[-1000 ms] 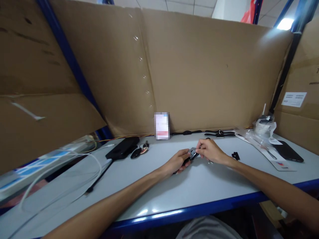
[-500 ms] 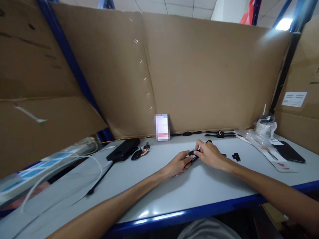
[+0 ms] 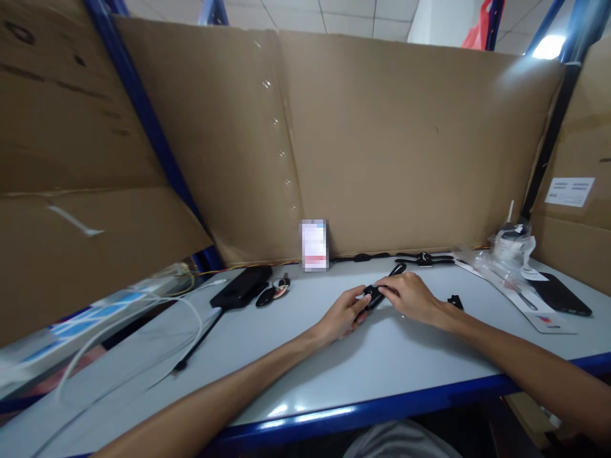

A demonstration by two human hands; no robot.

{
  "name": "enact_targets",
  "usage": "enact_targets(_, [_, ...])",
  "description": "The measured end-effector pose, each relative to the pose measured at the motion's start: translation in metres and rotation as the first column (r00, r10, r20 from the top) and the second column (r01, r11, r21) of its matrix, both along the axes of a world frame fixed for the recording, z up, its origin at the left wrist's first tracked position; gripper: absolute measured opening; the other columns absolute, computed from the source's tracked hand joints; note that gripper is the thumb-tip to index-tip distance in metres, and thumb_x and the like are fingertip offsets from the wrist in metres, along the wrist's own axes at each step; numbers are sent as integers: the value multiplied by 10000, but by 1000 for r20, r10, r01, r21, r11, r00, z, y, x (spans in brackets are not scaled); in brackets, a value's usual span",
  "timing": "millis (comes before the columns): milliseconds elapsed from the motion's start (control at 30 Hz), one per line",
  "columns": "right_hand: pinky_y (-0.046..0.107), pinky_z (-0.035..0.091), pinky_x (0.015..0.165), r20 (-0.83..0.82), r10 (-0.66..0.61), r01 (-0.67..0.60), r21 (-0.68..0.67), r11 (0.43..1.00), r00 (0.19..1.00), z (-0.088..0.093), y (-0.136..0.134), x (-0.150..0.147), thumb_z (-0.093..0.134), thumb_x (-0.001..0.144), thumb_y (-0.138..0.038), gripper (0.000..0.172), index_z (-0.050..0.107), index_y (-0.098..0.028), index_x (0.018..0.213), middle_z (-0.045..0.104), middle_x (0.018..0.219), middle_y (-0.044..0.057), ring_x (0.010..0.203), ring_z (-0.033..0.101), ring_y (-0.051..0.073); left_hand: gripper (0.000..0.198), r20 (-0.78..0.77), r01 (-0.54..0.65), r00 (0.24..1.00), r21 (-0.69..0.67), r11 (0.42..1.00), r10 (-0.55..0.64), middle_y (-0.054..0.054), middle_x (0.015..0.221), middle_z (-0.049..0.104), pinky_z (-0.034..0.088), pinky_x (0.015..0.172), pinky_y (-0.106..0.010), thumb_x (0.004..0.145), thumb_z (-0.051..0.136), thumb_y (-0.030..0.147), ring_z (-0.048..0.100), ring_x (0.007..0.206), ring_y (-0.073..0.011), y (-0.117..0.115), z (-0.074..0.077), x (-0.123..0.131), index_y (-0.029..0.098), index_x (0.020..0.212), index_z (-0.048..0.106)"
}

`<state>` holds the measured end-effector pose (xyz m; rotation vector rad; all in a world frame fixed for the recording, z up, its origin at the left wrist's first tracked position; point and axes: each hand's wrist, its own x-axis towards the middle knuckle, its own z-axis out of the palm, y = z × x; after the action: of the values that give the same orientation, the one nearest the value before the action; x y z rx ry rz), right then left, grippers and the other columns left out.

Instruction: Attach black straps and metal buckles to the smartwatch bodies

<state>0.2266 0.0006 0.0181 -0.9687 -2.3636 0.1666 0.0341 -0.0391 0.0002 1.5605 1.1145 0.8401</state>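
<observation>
My left hand (image 3: 344, 312) is closed around the near end of a slim black object (image 3: 375, 300), its thumb lying on top. What kind of object it is I cannot make out; a narrow black loop sticks out from its far end. My right hand (image 3: 414, 299) pinches the same object near its middle, with thumb and fingertips together. Close behind the right wrist lies a small black part (image 3: 456, 301), partly covered by the wrist. Farther back, black straps with a small square body (image 3: 424, 259) rest on the table.
A phone with a blurred screen (image 3: 314, 245) leans on the cardboard wall (image 3: 382, 146). Leftward are a black box (image 3: 242, 287), keys (image 3: 273, 292), cables and a power strip (image 3: 95, 318). At right lie clear packaging (image 3: 518, 289) and a black phone-like slab (image 3: 563, 296). A blue edge (image 3: 363, 410) borders the table (image 3: 305, 369).
My right hand has shifted slightly right and down along the black object, uncovering more of its far loop. My left hand keeps its hold. The whole view has shifted a little.
</observation>
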Motion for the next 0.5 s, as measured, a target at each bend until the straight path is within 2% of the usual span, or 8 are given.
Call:
enact_targets(133, [263, 402, 709, -12, 38, -37, 33, 999, 999, -7, 4, 1, 548, 940, -202, 251, 767, -233, 1058, 763, 888, 65, 778, 660, 182, 355, -15, -10, 1000, 12, 1000, 11, 100, 553, 397, 184, 312, -147, 886, 544, 557, 276, 370, -51, 0, -1, 0, 213, 925, 466])
enact_targets(333, [241, 397, 638, -62, 85, -82, 47, 996, 994, -10, 7, 5, 560, 926, -156, 229, 779, -194, 981, 747, 769, 57, 670, 642, 150, 415, -54, -19, 998, 9, 1000, 20, 98, 532, 400, 202, 311, -158, 859, 539, 610, 279, 359, -48, 5, -7, -1, 205, 832, 452])
enact_targets(400, [231, 407, 598, -113, 94, -99, -33, 995, 989, -9, 7, 5, 551, 934, -179, 227, 775, -183, 976, 725, 711, 41, 602, 627, 132, 436, -64, -9, 998, 6, 1000, 9, 94, 532, 399, 200, 304, -162, 848, 534, 628, 274, 353, -46, 6, -8, -2, 205, 792, 446])
enact_targets(500, [211, 421, 486, -245, 55, -125, -281, 951, 968, -9, 4, 1, 523, 952, -259, 256, 751, -163, 1020, 697, 673, 25, 473, 598, 106, 447, -61, -1, 998, 19, 1000, 2, 94, 521, 395, 201, 301, -165, 842, 531, 635, 267, 343, -44, 7, -8, -2, 196, 786, 468])
